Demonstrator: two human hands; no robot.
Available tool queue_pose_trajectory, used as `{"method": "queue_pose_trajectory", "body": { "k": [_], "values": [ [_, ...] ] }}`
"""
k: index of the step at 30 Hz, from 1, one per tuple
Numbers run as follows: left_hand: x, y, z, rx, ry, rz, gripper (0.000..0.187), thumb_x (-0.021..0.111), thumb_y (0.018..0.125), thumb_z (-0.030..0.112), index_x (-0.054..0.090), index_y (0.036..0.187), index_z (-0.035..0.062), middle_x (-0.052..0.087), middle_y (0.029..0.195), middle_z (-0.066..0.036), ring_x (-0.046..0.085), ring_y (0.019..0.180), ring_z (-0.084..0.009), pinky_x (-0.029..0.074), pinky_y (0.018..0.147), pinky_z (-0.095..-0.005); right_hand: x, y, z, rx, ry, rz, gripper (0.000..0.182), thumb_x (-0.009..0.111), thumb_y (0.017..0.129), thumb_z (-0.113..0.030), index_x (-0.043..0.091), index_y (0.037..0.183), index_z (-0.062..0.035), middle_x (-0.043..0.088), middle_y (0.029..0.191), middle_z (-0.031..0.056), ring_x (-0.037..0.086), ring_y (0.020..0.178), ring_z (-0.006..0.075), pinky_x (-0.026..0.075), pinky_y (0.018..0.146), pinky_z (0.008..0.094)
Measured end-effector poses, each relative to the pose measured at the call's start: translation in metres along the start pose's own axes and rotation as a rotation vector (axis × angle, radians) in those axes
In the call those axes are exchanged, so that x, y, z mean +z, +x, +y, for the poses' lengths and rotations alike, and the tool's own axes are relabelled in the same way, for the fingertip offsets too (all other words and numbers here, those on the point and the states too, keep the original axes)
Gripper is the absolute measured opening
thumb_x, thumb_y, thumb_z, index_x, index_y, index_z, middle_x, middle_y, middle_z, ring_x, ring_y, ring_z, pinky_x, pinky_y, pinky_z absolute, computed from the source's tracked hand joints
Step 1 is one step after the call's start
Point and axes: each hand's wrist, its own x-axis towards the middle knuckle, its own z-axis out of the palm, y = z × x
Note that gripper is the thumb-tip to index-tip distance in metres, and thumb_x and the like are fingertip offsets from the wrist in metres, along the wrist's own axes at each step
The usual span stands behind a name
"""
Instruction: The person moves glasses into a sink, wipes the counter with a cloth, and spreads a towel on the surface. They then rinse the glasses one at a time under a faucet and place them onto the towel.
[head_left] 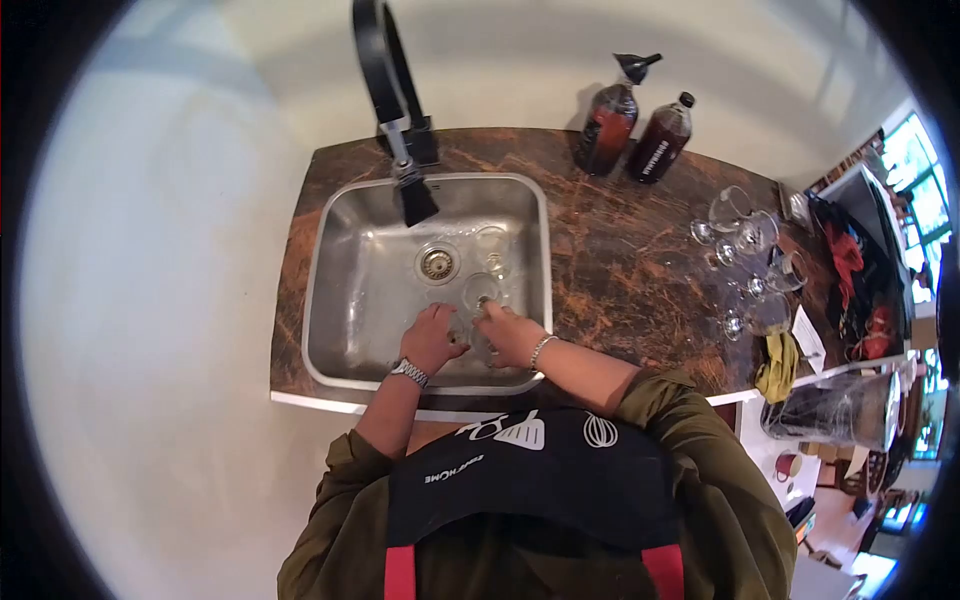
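Inside the steel sink (312, 290), both of my hands are low over the basin near its front edge. My right hand (512, 338) has its fingers closed around part of a clear wine glass (482, 288). Another clear glass (493, 245) lies farther back, to the right of the drain (437, 263). My left hand (432, 342) is curled just to the left, thumb and fingers bent toward the right hand. Something transparent shows between its fingers, too faint to name.
A black faucet (378, 70) hangs over the sink's back. Two bottles of dark red liquid (607, 130) stand by the wall, one with a black funnel. Several stemmed glasses (755, 232) stand on the right of the counter (630, 270), beside a yellow cloth (777, 367).
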Motion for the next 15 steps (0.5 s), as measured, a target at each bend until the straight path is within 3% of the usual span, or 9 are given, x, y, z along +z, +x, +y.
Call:
{"method": "queue_pose_trajectory", "body": {
  "k": [5, 9, 11, 13, 15],
  "values": [
    [0.019, 0.002, -0.006, 0.057, 0.054, -0.019, 0.064, 0.080, 0.064, 0.028, 0.050, 0.119, 0.0110, 0.052, 0.123, -0.011, 0.050, 0.115, -0.0297, 0.046, 0.093, -0.0402, 0.010, 0.006, 0.010, -0.006, -0.078, -0.074, 0.077, 0.083, 0.062, -0.023, 0.046, 0.126, -0.0044, 0.040, 0.129, 0.0213, 0.052, 0.112, 0.0364, 0.047, 0.093, 0.0409],
    [0.028, 0.005, -0.015, 0.146, 0.069, -0.041, 0.074, 0.082, 0.062, 0.024, 0.047, 0.126, 0.0108, 0.046, 0.133, -0.013, 0.046, 0.121, -0.0329, 0.042, 0.098, -0.0400, 0.003, -0.013, 0.011, -0.010, -0.017, -0.003, 0.078, 0.080, 0.065, -0.024, 0.043, 0.132, -0.0060, 0.043, 0.129, 0.0180, 0.050, 0.116, 0.0342, 0.045, 0.095, 0.0394],
    [0.029, 0.007, -0.016, 0.037, 0.090, -0.068, 0.080, 0.083, 0.062, 0.023, 0.044, 0.131, 0.0109, 0.043, 0.136, -0.016, 0.042, 0.124, -0.0345, 0.040, 0.102, -0.0401, -0.002, -0.036, 0.022, -0.014, 0.006, -0.034, 0.077, 0.079, 0.067, -0.024, 0.042, 0.132, -0.0067, 0.043, 0.130, 0.0170, 0.050, 0.116, 0.0326, 0.045, 0.096, 0.0394],
    [0.024, 0.006, -0.014, 0.016, 0.130, -0.077, 0.082, 0.083, 0.062, 0.024, 0.042, 0.133, 0.0111, 0.041, 0.137, -0.017, 0.041, 0.125, -0.0346, 0.039, 0.103, -0.0401, -0.011, -0.068, 0.037, -0.183, 0.057, 0.270, 0.067, 0.077, 0.070, -0.023, 0.047, 0.128, -0.0088, 0.046, 0.128, 0.0139, 0.050, 0.117, 0.0322, 0.045, 0.096, 0.0390],
    [0.019, -0.002, 0.005, -0.020, 0.173, -0.075, 0.085, 0.082, 0.063, 0.025, 0.040, 0.135, 0.0113, 0.038, 0.139, -0.018, 0.039, 0.127, -0.0346, 0.038, 0.104, -0.0401, -0.027, -0.119, 0.059, -0.199, 0.141, 0.407, 0.057, 0.076, 0.071, -0.022, 0.052, 0.122, -0.0085, 0.049, 0.124, 0.0124, 0.051, 0.114, 0.0308, 0.045, 0.095, 0.0388]
  ]
}}
